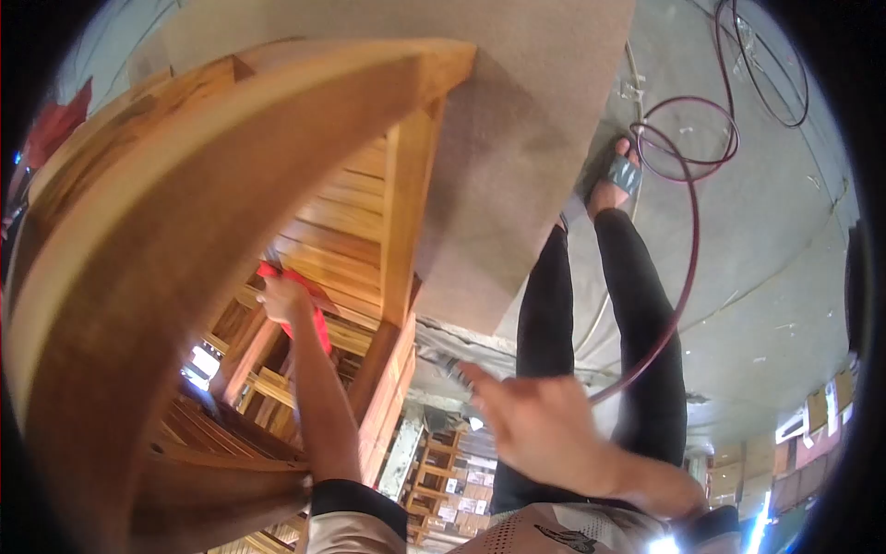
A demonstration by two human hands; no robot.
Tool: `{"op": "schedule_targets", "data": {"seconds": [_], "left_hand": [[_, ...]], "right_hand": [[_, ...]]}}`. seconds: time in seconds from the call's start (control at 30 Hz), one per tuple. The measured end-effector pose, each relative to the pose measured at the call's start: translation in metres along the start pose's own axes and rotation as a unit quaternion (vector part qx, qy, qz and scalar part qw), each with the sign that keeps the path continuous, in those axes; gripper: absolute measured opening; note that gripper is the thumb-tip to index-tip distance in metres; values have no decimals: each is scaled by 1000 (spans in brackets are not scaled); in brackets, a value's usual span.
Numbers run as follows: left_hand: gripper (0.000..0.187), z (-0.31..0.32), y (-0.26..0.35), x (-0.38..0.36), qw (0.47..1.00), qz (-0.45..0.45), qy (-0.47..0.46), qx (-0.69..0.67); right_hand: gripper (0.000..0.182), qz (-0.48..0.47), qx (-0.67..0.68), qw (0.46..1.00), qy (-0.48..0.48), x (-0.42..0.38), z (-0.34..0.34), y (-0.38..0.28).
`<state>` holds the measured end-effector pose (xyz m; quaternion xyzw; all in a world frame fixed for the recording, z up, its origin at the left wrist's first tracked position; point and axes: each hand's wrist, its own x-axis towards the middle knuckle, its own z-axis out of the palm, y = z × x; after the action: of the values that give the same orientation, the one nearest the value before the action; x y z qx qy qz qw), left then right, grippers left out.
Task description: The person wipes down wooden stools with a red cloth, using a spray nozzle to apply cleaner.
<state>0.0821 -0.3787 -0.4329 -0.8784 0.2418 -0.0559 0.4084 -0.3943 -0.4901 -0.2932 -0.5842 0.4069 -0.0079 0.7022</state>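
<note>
My left hand (284,300) reaches in under the curved wooden rail (231,157), its fingers closed on a red cloth (318,323). Pale wooden slats (341,222) lie just beyond that hand. At the lower centre, my right hand (540,429) is closed round a small hose tool (454,371), whose dark, ridged tip sticks out past the fingers toward the left. A dark red hose (688,268) runs up to this hand; the grip hides where it joins the tool. The right hand is apart from the wooden furniture.
A brown flat sheet (517,138) lies beside the furniture. The hose loops over the grey floor (757,231) near my sandalled foot (620,175). More wooden frames (434,475) stand at the bottom, with stacked items (817,425) at the lower right.
</note>
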Motion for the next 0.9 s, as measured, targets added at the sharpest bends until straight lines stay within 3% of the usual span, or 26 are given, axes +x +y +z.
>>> {"op": "schedule_targets", "data": {"seconds": [0.03, 0.1, 0.23, 0.3, 0.37, 0.5, 0.53, 0.73, 0.83, 0.87, 0.9], "left_hand": [[37, -14, 11, -25, 997, -28, 61, -36], [36, -14, 18, -36, 993, -53, 81, -62], [36, -7, 5, -6, 995, -71, -6, -66], [37, -29, 10, 0, 992, -58, -60, -97], [38, -28, 14, -5, 992, -55, -44, -108], [37, -26, 9, -28, 987, -45, -58, -142], [38, -2, -1, -34, 986, -35, -9, -164], [46, -3, -34, -91, 971, -47, -117, -205], [48, -10, -24, -102, 955, -97, 94, -264], [46, -14, -13, -97, 931, -76, 230, -272], [44, -11, -5, -84, 930, -77, 262, -248]], "right_hand": [[58, -9, 2, 1000, -14, 4, 2, -9], [61, -41, -4, 999, -13, 10, 1, -20], [64, -19, -3, 999, -30, 15, -5, -22], [56, -12, 16, 1000, -10, 20, -2, -21], [44, -8, 30, 999, 20, 23, 3, -25], [46, -20, 40, 999, 18, 24, 9, -40], [47, -23, 39, 999, 17, 23, 7, -44], [62, -9, 56, 997, -46, -4, -1, -51], [43, 11, 38, 999, -31, -14, -2, -42], [43, 21, 24, 999, -44, -15, -1, -39], [43, 26, 16, 998, -46, -16, 0, -35]]}}
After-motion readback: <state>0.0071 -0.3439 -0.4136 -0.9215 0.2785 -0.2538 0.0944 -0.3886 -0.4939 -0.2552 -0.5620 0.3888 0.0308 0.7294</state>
